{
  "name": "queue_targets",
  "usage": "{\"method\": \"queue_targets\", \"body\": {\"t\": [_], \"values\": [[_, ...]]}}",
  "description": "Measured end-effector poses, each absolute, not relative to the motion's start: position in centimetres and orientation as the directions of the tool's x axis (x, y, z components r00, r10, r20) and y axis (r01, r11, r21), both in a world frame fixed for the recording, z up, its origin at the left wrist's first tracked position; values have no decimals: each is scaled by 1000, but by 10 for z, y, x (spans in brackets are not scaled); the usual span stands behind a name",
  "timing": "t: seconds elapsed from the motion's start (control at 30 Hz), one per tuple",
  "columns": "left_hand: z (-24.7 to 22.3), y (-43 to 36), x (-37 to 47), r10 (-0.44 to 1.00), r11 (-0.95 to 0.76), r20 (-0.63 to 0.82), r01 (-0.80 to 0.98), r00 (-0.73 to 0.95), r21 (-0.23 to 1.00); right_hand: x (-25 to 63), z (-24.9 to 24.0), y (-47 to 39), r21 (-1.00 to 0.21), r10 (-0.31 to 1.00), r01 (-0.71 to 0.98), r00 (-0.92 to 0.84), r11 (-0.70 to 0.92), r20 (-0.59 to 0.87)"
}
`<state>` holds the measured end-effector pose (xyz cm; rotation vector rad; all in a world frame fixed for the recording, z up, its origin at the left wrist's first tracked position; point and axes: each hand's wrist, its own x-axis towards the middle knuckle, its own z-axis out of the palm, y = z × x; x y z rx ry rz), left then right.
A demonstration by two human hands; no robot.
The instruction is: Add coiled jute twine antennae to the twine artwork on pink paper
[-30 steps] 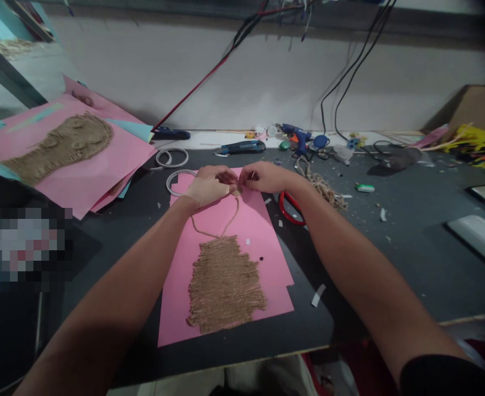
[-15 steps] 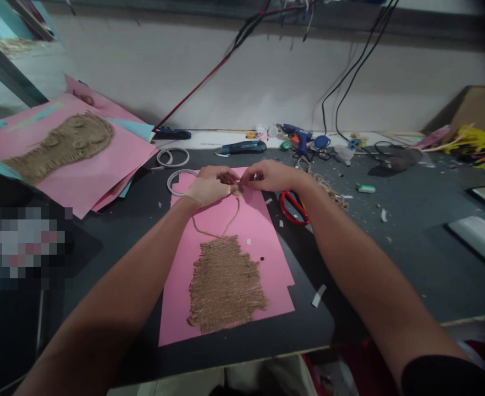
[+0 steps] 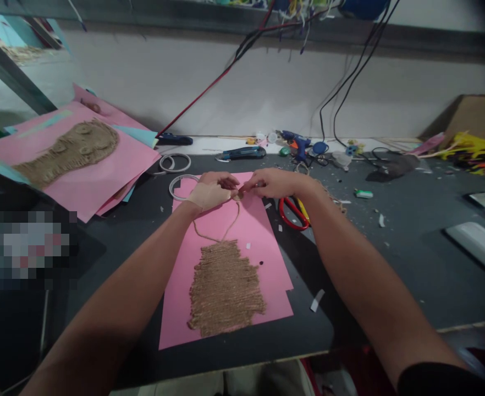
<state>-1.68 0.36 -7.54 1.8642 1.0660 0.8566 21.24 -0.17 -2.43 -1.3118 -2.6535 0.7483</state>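
Both hands meet over the upper part of a pink paper sheet [image 3: 273, 275] on the dark table. My left hand [image 3: 214, 190], with a pale covering round its wrist and back, is closed on a small coil of jute twine [image 3: 238, 196]. From the right, my right hand [image 3: 271, 183] pinches the same twine with thumb and fingertips; the exact grip is partly hidden. A loose strand [image 3: 206, 236] loops down from the coil to a block of twine rows [image 3: 226, 286] laid side by side on the sheet.
White tape rolls [image 3: 176, 163] lie left of the sheet. Red-handled scissors [image 3: 288, 214] are partly under my right forearm. Behind are a blue utility knife [image 3: 243, 153] and a blue glue gun [image 3: 302, 144]. Pink sheets with twine work [image 3: 131, 159] are piled at left; phones [image 3: 477, 242] lie at right.
The view has tipped up a little, so everything sits slightly lower. Both hands stay at the twine coil, with only a small shift of the right fingers.
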Motion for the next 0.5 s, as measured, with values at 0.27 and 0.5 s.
{"method": "queue_targets", "body": {"t": [0.27, 0.5], "values": [[-71, 0, -15, 916, -265, 120, 354, 382, 897, 209, -25, -2, -410, 779, 751, -612, 517, -139], [-74, 0, -17, 913, -261, 125, 319, 389, 911, 207, -22, -7, -387, 765, 745, -630, 544, -136]]}}
